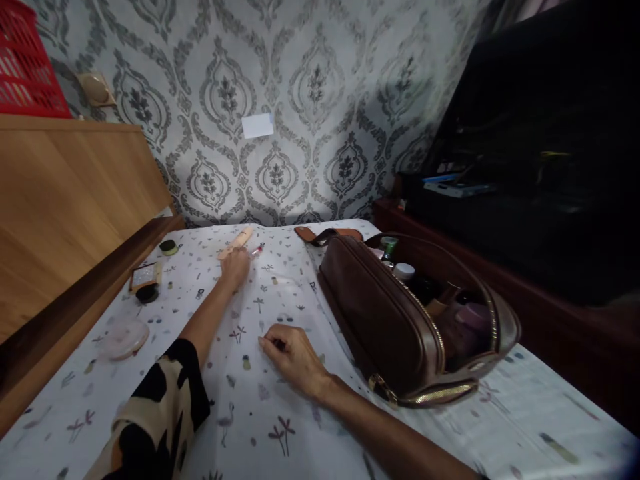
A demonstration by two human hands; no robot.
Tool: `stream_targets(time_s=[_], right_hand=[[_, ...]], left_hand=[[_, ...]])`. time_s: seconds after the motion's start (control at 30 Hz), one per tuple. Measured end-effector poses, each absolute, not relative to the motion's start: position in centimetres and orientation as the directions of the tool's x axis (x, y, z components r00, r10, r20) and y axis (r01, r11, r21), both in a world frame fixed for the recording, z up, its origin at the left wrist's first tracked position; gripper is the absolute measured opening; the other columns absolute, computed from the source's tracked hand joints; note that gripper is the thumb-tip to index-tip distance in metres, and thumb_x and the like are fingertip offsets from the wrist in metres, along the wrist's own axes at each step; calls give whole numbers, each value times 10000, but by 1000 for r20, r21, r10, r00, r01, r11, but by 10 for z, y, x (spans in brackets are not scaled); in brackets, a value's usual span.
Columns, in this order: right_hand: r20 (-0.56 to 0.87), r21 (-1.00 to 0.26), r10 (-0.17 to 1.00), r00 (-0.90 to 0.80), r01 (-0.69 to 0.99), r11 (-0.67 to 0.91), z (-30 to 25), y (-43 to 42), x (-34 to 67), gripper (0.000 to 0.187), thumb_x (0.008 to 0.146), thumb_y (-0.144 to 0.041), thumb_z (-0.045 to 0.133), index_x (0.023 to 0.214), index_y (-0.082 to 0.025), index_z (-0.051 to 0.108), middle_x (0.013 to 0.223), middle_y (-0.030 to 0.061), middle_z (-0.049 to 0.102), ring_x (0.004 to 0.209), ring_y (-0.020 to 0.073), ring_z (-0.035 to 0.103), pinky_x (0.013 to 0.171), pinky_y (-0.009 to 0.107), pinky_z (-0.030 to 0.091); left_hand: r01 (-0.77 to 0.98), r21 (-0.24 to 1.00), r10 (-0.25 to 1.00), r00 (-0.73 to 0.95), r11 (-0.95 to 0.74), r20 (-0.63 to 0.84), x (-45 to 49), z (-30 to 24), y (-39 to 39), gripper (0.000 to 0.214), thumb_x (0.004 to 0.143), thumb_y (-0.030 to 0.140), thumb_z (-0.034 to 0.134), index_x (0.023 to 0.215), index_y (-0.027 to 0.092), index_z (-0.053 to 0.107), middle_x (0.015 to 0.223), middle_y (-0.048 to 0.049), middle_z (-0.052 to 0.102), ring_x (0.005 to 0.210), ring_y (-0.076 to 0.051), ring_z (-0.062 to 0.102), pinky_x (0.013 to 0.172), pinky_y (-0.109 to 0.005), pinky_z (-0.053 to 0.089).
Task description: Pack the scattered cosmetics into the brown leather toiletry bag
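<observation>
My left hand (236, 267) reaches to the far part of the white patterned cloth (273, 437). Its fingers look closed at a small clear tube with a pinkish-red end (257, 251), though the fingertips are partly hidden. Just beyond the knuckles lies a flat peach-coloured strip or tube (244, 237). Nearer to me, my right hand (295, 357) hovers over or rests on the cloth, fingers curled in and nothing visible in them. To its right stands a brown cosmetic bag (380, 307), unzipped, with a white-capped bottle (403, 271) and a purple item (473, 320) among its contents.
Along the left side lie a round jar with a dark lid (169, 247), a square compact (145, 275), a black round item (147, 293) and a blurred pale round case (124, 338). A wooden panel (75, 213) borders the left, a patterned wall (315, 167) the back.
</observation>
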State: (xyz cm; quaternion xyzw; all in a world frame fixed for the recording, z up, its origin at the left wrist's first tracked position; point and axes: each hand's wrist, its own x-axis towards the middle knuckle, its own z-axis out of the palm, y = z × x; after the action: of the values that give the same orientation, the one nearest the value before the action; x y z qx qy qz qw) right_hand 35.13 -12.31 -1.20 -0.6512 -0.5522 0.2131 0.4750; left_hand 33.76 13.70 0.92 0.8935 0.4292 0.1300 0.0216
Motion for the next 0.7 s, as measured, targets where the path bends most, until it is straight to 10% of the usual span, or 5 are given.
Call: stream_targets(time_s=[0.17,0.4,0.7], right_hand=[[276,-835,920,280,544,85,-9,-125,353,289,878,-199,550,615,-195,430,610,-27,470,600,121,439,615,265,331],[285,-864,882,376,499,67,-13,-118,362,302,883,-236,544,597,-193,455,593,-28,481,587,115,439,599,249,343],[366,-894,666,650,445,57,-29,-107,387,174,846,-267,507,925,-194,644,985,100,654,955,243,613,874,384,484]], left_hand=[[670,147,685,700,-728,201,332,13,145,295,956,384,511,1174,226,631,1350,-107,603,1328,-295,484,1120,-432,381],[618,183,644,743,-765,181,352,-6,144,581,979,443,445,1424,70,437,1563,-248,388,1492,-347,303,1183,-491,275],[404,227,458,839,-886,294,328,-3,96,313,1016,349,394,1159,224,643,1203,-83,684,1222,-231,580,1084,-372,428]])
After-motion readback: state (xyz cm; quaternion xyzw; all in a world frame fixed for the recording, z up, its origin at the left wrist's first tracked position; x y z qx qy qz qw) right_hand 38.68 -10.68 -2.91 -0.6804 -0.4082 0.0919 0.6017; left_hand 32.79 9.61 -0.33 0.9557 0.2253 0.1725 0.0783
